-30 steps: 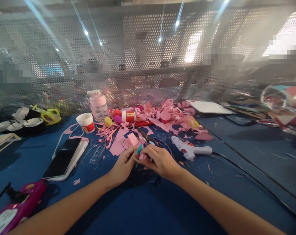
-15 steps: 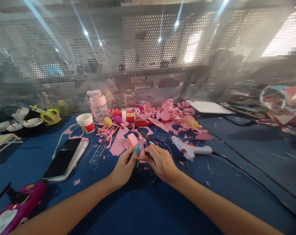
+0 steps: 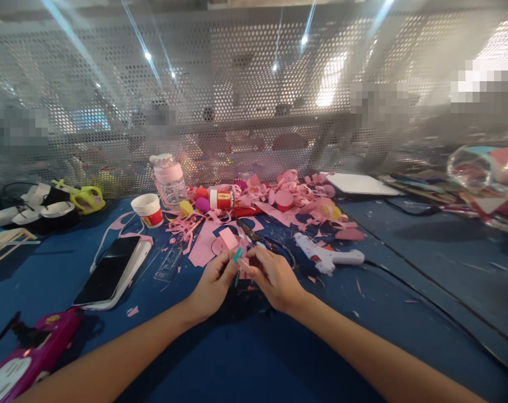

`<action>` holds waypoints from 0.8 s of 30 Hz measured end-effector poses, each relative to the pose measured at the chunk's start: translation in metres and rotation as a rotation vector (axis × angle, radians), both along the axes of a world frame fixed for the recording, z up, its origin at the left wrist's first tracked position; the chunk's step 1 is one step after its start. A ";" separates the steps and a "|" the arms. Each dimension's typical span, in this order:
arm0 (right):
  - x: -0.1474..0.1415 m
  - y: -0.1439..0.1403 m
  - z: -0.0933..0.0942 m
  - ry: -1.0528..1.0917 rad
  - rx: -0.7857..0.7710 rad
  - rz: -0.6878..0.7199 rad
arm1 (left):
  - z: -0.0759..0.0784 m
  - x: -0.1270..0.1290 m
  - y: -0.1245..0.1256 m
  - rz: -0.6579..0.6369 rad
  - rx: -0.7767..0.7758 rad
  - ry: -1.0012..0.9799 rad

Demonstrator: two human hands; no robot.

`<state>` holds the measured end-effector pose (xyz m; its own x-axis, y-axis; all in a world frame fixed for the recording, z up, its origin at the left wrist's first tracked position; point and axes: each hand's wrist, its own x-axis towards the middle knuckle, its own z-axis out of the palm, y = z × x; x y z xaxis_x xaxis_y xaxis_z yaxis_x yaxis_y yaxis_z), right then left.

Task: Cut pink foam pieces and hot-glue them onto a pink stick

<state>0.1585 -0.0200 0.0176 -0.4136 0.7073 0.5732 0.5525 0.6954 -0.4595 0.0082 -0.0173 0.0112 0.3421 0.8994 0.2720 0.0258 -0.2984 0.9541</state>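
We see the left hand [image 3: 211, 282] and right hand [image 3: 274, 278] meeting just below the middle of the frame, fingers pinched together on a small pink paper piece [image 3: 242, 263] and a teal stick [image 3: 237, 256] held between them. Just beyond lie black scissors [image 3: 257, 239], and right of centre a white glue gun [image 3: 327, 257]. A phone [image 3: 108, 273] lies at left on the blue table [image 3: 245, 358].

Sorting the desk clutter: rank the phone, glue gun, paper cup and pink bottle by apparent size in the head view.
1. phone, though nearest the camera
2. glue gun
3. pink bottle
4. paper cup
The bottle stands farther back, so ranks 2 and 3 are unsure.
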 end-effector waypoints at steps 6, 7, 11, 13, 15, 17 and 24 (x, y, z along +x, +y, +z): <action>0.000 -0.001 0.002 -0.057 -0.069 -0.018 | 0.001 -0.002 0.006 -0.101 -0.145 -0.058; 0.001 0.000 0.003 -0.091 -0.057 -0.015 | 0.002 -0.002 0.007 -0.114 -0.156 -0.058; 0.005 0.005 0.004 -0.134 -0.071 0.043 | 0.002 -0.006 0.012 -0.156 -0.168 -0.012; 0.006 0.005 0.003 -0.125 -0.096 0.068 | 0.000 -0.008 0.015 -0.165 -0.186 0.014; 0.005 0.004 0.004 -0.095 -0.122 0.084 | -0.001 -0.010 0.017 -0.178 -0.206 0.008; 0.004 0.003 0.004 -0.054 -0.142 0.104 | -0.003 -0.010 0.017 -0.194 -0.224 -0.030; 0.002 0.002 0.003 0.022 -0.126 0.111 | -0.003 -0.008 0.016 -0.225 -0.256 -0.086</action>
<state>0.1609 -0.0181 0.0202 -0.4820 0.7248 0.4923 0.4641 0.6878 -0.5581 0.0004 -0.0017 0.0086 0.5254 0.8467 0.0837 -0.0976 -0.0378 0.9945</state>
